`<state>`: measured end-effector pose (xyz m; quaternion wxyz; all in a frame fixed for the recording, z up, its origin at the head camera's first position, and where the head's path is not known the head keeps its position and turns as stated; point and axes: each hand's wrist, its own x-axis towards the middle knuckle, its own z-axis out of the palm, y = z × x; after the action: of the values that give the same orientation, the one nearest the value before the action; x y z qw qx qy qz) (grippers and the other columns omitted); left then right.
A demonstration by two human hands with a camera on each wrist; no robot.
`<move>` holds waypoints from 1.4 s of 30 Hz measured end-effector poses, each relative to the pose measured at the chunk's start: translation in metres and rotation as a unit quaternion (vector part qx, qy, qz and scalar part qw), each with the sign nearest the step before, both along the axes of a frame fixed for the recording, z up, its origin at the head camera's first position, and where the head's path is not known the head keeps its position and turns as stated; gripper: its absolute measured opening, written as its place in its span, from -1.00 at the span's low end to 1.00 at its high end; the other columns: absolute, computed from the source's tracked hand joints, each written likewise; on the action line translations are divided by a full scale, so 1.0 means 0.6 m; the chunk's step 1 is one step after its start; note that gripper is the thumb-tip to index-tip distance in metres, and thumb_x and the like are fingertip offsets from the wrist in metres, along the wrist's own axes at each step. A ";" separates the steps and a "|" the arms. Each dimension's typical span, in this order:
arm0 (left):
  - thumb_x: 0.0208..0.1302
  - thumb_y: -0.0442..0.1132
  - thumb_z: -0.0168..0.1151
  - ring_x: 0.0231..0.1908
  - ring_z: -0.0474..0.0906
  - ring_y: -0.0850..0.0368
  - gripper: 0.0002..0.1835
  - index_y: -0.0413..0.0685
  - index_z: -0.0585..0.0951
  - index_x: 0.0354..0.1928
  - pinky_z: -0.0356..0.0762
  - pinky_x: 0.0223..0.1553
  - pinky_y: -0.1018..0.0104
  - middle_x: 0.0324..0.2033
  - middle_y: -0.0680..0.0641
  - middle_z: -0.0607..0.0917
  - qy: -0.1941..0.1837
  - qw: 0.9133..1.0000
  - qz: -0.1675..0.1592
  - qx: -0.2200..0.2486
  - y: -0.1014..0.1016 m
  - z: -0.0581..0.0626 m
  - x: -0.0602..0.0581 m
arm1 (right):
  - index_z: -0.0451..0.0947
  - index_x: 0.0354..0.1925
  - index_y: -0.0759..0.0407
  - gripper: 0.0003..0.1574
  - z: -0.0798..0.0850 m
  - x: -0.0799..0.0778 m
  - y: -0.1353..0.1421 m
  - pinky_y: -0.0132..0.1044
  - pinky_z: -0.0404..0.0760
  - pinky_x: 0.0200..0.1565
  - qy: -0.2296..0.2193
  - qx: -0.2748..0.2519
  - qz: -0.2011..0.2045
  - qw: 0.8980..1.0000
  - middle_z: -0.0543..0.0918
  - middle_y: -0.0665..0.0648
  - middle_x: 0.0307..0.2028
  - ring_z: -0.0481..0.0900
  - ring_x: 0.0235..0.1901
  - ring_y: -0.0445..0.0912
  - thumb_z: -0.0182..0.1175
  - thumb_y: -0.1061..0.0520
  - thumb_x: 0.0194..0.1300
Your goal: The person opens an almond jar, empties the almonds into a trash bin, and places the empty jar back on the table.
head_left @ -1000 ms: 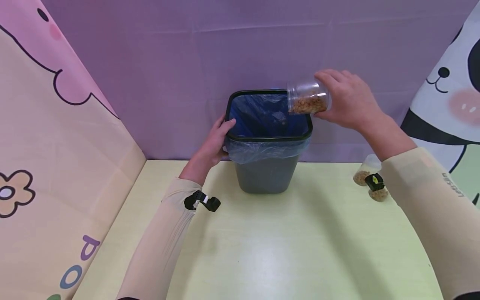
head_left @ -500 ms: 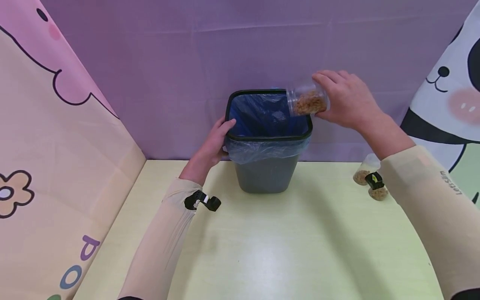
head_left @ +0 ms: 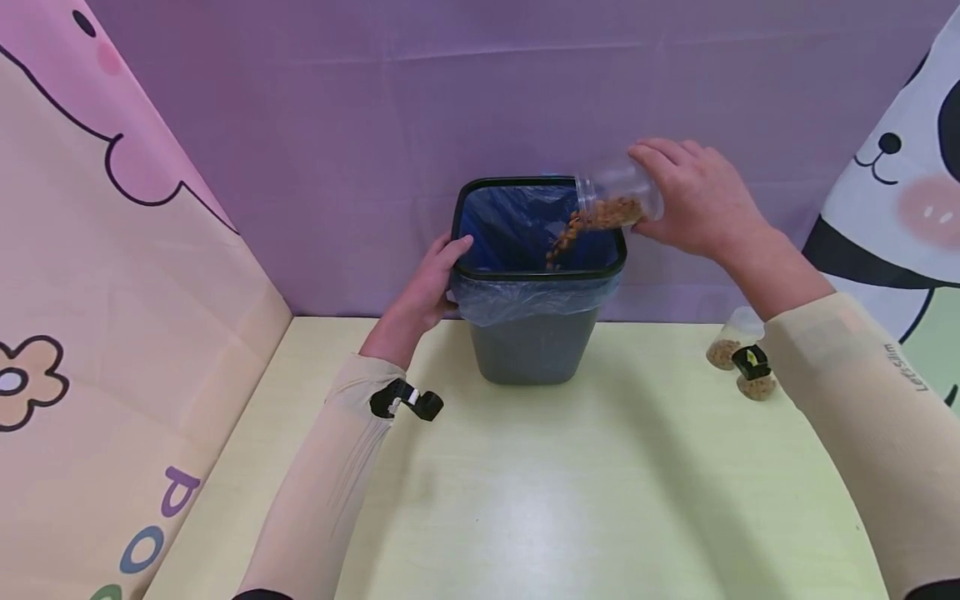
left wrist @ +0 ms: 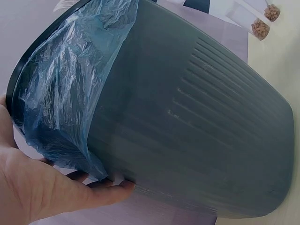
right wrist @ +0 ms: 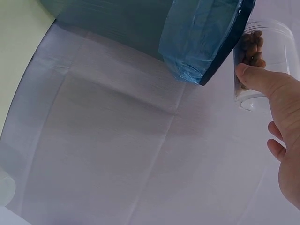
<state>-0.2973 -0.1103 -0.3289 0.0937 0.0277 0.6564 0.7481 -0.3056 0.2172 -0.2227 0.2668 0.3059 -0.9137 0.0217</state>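
Note:
A grey trash can (head_left: 534, 346) with a black rim and a blue plastic liner (left wrist: 70, 79) stands at the back of the table. My left hand (head_left: 429, 283) grips its left side, thumb over the rim and fingers against the outside. Above the right part of the rim, my right hand (head_left: 697, 200) holds a clear plastic jar (right wrist: 276, 51) tipped on its side, mouth toward the can. Small brown pellets (head_left: 617, 212) lie along the jar's lower wall. A stream of them (head_left: 564, 242) falls from the mouth into the lined can.
Two clear jars with brown pellets stand on the right of the table, one farther back (head_left: 726, 350) and one nearer (head_left: 756, 387), partly behind the right forearm. A purple cloth wall (head_left: 337, 167) rises right behind the can. A printed panel (head_left: 135, 275) borders the left.
The pellets, earlier held inside the tilted jar, now pour out of its mouth into the trash can. The left hand stays in place on the can.

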 end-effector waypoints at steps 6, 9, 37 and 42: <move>0.04 0.25 0.10 0.18 0.05 -0.05 -0.23 0.32 0.06 0.28 0.08 -0.02 -0.28 0.20 0.00 0.17 -0.002 1.000 0.005 -0.007 0.001 -0.001 0.000 | 0.15 0.25 0.13 0.20 0.002 0.002 0.003 0.13 0.26 -0.04 0.001 -0.003 -0.001 1.000 0.27 0.19 0.18 0.28 0.02 0.20 0.50 0.03 -0.37; 0.03 0.26 0.10 0.19 0.02 -0.05 -0.22 0.33 0.07 0.28 0.06 -0.01 -0.29 0.21 0.02 0.14 -0.001 1.000 0.009 -0.013 0.002 0.000 0.000 | 0.13 0.26 0.14 0.20 0.002 0.003 0.003 0.12 0.24 -0.01 0.003 0.002 -0.001 1.000 0.25 0.19 0.20 0.26 0.04 0.20 0.50 0.05 -0.35; -0.03 0.31 0.11 0.19 0.02 -0.03 -0.18 0.34 0.07 0.28 0.08 -0.01 -0.27 0.19 0.02 0.17 -0.001 1.000 0.007 -0.019 0.007 0.001 0.005 | 0.09 0.29 0.11 0.18 -0.014 0.006 -0.001 0.03 0.22 0.07 0.049 -0.002 0.023 0.999 0.14 0.11 0.27 0.23 0.13 0.13 0.47 0.16 -0.29; -0.03 0.31 0.10 0.20 0.00 -0.03 -0.18 0.34 0.06 0.28 0.08 -0.01 -0.27 0.21 0.03 0.15 -0.001 1.000 0.009 -0.020 0.007 0.001 0.006 | 0.10 0.28 0.10 0.18 -0.014 0.006 -0.003 0.03 0.23 0.06 0.048 -0.007 0.021 0.999 0.15 0.11 0.27 0.23 0.13 0.13 0.48 0.15 -0.30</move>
<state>-0.2936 -0.1059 -0.3284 0.0885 0.0191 0.6712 0.7357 -0.3022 0.2153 -0.2311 0.3115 0.3238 -0.8932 0.0186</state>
